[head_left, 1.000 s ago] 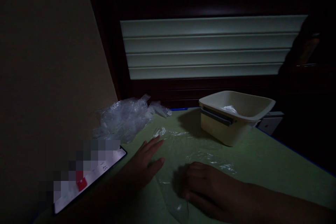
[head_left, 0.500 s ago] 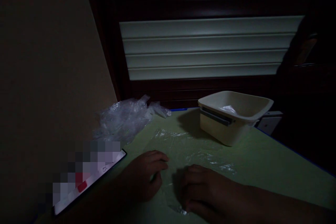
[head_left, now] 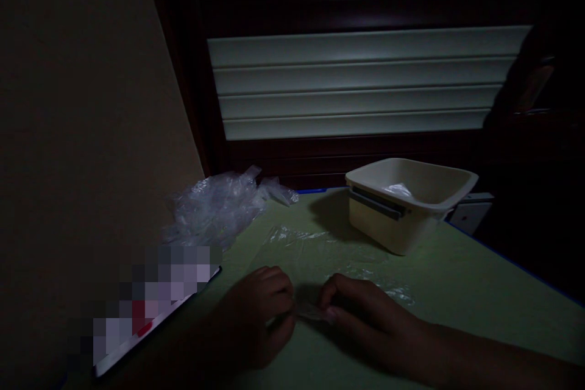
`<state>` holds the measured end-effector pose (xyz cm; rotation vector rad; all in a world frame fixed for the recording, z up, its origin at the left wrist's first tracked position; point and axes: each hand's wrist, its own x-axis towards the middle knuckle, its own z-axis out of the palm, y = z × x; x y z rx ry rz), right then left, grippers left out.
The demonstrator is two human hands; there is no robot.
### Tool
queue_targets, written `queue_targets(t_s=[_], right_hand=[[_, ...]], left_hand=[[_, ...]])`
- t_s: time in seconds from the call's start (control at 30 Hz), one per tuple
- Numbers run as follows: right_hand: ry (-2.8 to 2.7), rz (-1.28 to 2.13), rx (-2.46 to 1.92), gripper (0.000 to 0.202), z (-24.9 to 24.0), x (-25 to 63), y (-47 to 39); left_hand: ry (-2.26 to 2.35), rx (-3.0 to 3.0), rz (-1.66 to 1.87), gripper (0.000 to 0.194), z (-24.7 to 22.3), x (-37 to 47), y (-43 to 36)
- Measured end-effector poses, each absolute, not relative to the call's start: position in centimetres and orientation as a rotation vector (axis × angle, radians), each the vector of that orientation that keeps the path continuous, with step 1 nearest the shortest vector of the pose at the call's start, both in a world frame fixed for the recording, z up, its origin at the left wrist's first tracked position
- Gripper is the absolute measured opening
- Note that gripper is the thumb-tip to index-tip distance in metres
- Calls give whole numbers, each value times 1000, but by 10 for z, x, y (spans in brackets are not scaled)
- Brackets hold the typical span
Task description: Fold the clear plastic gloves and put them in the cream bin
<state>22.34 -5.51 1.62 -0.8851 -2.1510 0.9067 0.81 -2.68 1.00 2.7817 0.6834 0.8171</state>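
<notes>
A clear plastic bag lies spread on the green tabletop, its near edge raised between my hands. My left hand pinches that edge from the left, thumb against curled fingers. From the right, my right hand pinches the same edge between thumb and forefinger. A short stretch of gathered plastic shows between the fingertips. The scene is dim, so the film's exact outline is hard to make out.
A cream plastic bin with a grey handle stands at the back right, some clear plastic inside. Crumpled clear plastic bags are heaped at the back left by the wall. A lit tablet or phone, partly blurred out, leans at left. Behind is a louvred panel.
My right hand has lifted and turned, its fingers now pinching the near edge of the plastic bag. My left hand has closed on that edge too, which has risen off the table.
</notes>
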Motion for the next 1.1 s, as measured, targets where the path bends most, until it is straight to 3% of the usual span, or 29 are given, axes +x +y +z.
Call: queue_targets(t_s=[0.23,0.37,0.43,0.6,0.93,1.1], right_hand=[[-2008,1060,-752,46,11,226,-44],[-2057,993,-781,51,14,222,-46],[-2072,971,-782,48,15,219,-47],[-2012,982,-873,17,10,215,-45],[-1877,955,-995,28,7,213,-38],[-1910,630,-1020,17,7,219,-38]], left_hand=[[673,2618,934,13,5,10,-20],[678,2612,964,14,2,10,-17],[668,2629,989,19,0,10,-16],[662,2644,1014,27,-2,9,-17],[740,2722,987,24,5,8,-18],[823,2734,955,23,3,8,-16]])
